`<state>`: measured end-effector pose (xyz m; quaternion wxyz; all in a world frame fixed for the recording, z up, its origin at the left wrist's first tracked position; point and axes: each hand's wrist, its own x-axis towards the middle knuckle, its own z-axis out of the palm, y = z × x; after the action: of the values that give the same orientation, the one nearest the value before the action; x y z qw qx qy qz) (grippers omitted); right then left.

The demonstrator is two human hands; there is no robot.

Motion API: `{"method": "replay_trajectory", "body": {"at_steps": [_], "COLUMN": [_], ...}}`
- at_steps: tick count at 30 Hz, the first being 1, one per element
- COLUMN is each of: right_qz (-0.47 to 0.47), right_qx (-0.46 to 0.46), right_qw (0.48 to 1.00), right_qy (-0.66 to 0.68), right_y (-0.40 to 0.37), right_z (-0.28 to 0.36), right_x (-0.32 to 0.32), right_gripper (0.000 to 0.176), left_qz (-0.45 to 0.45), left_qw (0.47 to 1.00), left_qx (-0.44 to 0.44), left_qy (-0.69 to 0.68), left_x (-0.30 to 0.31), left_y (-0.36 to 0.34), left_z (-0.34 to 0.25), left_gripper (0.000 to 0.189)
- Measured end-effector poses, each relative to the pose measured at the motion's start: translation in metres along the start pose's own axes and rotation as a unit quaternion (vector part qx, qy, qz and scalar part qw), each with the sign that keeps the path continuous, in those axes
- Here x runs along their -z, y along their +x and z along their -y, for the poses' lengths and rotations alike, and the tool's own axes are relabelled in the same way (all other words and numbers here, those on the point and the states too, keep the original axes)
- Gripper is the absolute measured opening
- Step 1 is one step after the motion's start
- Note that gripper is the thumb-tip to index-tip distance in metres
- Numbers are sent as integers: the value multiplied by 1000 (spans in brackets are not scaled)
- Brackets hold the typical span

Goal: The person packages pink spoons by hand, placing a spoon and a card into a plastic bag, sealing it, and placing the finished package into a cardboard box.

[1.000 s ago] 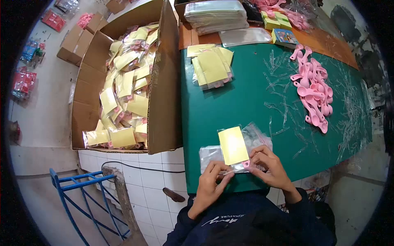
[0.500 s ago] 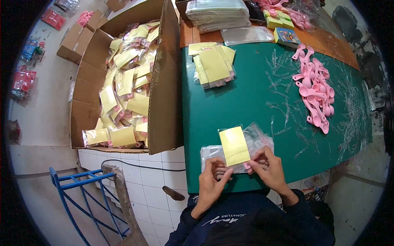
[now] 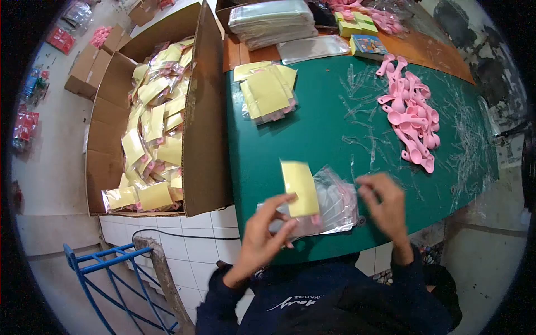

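My left hand [image 3: 261, 234] pinches a clear plastic packet with a yellow card [image 3: 300, 187] in it, tilted up above the table. A bit of pink shows at the packet's lower edge. Under and beside it lie clear plastic bags [image 3: 338, 201] on the green tabletop. To the right, off the packet, is my right hand [image 3: 385, 204], blurred, with thumb and forefinger drawn close together. Whether a thin clear strip sits between them I cannot make out. Beyond that hand are loose clear strips [image 3: 371, 148] and a pile of pink measuring spoons [image 3: 410, 117].
A large cardboard box [image 3: 209, 123] of yellow-card packets [image 3: 156, 111] stands left of the green table [image 3: 312, 128]. More packets [image 3: 268, 92] are stacked at the table's far left. Behind are piled plastic sleeves [image 3: 273, 22] and a blue-topped card stack [image 3: 368, 46]. A blue metal rack [image 3: 111, 262] stands lower left.
My right hand has let go of the packet and moved right and up. My left hand now holds the packet alone, slightly raised and tilted. The whole view has shifted a little.
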<state>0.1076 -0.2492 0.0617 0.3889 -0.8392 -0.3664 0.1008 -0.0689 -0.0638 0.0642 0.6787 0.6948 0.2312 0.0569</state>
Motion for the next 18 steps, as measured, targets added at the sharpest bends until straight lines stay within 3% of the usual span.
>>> {"method": "replay_trajectory", "body": {"at_steps": [3,5,8,10,13,17,18], "right_qz": [-84,-96,-97,-92,-97,-92,-69], "right_qx": [-10,-27,-8,-8,-17,9,-41], "right_qw": [972,951,923,907,918,955,974], "right_qy": [-219,-292,-372,-411,-383,-281,-214], "right_y": [24,38,55,59,57,51,50], "right_z": [-44,-73,-104,-112,-112,-107,-102], "right_x": [43,61,61,56,62,93,99], "right_gripper": [17,18,20,21,23,27,25], "left_qz": [-21,-81,-132,-70,-18,-10,-8], "left_qw": [993,982,972,970,927,914,902], "left_qx": [-80,-171,-187,-187,-198,-156,-187], "left_qy": [83,-18,54,137,318,375,389], "left_x": [27,36,42,31,9,-11,-13], "left_y": [39,73,91,80,63,63,67], "left_z": [-28,-33,-25,-18,0,15,19], "left_gripper": [45,47,49,44,34,31,31]}}
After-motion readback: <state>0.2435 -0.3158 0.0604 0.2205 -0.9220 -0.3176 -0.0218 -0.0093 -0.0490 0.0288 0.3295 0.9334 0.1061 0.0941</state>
